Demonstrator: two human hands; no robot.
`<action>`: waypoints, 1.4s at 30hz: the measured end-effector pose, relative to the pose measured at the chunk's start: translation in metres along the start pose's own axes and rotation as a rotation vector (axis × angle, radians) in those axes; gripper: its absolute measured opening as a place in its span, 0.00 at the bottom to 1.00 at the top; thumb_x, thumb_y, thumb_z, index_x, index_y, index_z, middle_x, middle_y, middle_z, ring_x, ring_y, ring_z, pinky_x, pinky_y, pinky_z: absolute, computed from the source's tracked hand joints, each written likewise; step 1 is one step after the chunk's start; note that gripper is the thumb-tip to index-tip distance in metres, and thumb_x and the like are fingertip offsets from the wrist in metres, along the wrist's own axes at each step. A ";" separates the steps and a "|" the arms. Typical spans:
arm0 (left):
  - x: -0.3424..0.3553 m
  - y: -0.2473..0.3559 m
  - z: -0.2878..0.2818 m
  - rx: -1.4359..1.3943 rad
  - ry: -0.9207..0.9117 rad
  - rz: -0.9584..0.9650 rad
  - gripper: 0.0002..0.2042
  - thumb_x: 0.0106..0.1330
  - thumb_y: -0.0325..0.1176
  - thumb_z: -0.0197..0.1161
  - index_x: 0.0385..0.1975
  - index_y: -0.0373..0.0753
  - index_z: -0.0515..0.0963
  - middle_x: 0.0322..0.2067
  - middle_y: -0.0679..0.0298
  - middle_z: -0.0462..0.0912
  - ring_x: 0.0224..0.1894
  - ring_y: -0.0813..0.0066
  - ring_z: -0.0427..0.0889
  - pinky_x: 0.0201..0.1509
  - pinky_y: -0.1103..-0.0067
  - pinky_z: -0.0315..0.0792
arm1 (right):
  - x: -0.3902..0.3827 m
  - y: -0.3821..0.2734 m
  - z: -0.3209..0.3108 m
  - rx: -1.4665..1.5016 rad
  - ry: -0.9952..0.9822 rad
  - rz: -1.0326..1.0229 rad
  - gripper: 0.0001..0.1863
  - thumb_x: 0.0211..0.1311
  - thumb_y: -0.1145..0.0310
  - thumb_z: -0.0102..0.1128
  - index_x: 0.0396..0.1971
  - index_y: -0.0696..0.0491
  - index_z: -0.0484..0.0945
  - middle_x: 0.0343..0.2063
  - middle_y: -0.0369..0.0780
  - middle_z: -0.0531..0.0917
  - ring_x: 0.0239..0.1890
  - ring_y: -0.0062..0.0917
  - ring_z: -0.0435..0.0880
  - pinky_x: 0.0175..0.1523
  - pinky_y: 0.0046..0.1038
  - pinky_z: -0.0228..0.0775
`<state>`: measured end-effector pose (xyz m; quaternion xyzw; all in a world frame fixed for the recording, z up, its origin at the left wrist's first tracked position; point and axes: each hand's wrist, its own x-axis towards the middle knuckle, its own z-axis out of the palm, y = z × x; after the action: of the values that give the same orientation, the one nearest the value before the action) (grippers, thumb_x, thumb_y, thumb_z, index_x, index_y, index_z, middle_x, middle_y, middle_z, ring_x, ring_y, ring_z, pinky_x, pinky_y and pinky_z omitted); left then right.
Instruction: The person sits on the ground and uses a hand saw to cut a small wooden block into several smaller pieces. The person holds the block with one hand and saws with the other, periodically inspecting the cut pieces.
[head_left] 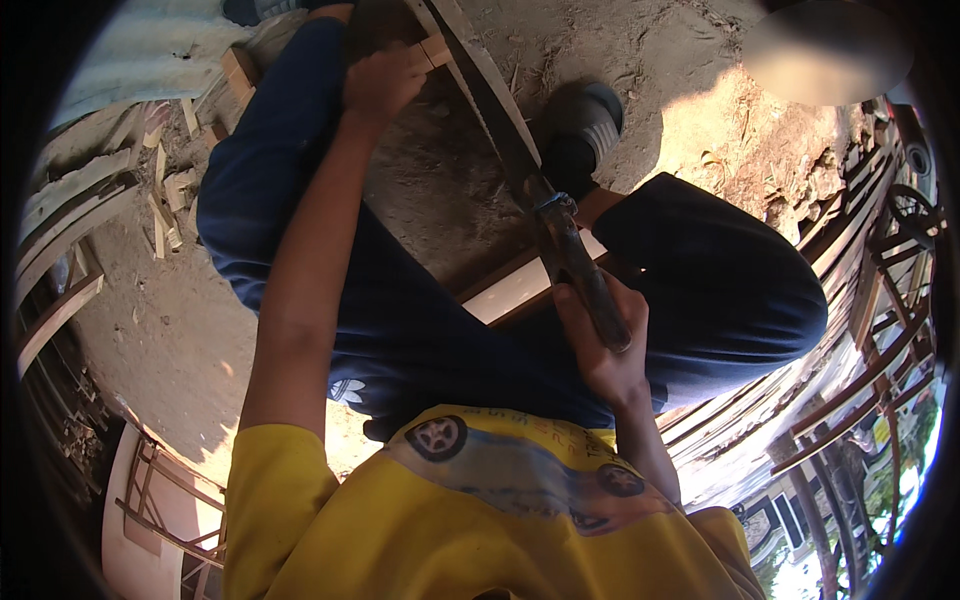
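My right hand (608,340) is wrapped round the dark, rounded handle (575,262) of a hand saw. From a metal collar, its long dark blade (500,130) runs up and away to the left, with teeth along the left edge. A pale strip lies along the blade's right side; whether it is part of the saw or wood behind it, I cannot tell. At the upper left, my left hand (383,88) is closed on a small light-brown piece of wood (433,52), which reaches to the toothed edge. Whether the teeth are in the wood is unclear.
Between my spread legs, a pale wooden board (515,288) lies low down. Wood offcuts (165,205) litter the dirt floor at left. Long strips of wood (850,240) are stacked at right. My right shoe (585,125) stands close to the blade.
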<state>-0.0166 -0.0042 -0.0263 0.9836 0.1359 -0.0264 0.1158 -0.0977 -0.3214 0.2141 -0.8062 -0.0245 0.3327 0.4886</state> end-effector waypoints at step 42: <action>0.007 0.007 -0.025 0.030 -0.114 0.000 0.17 0.54 0.43 0.69 0.33 0.35 0.78 0.32 0.50 0.84 0.37 0.55 0.85 0.41 0.63 0.78 | -0.049 -0.019 0.008 -0.020 0.009 0.143 0.05 0.60 0.75 0.58 0.27 0.61 0.76 0.12 0.35 0.73 0.15 0.12 0.69 0.20 0.22 0.58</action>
<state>-0.0071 -0.0035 -0.0013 0.9821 0.1284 -0.0844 0.1086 -0.1345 -0.3233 0.2526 -0.8121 0.0321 0.3631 0.4556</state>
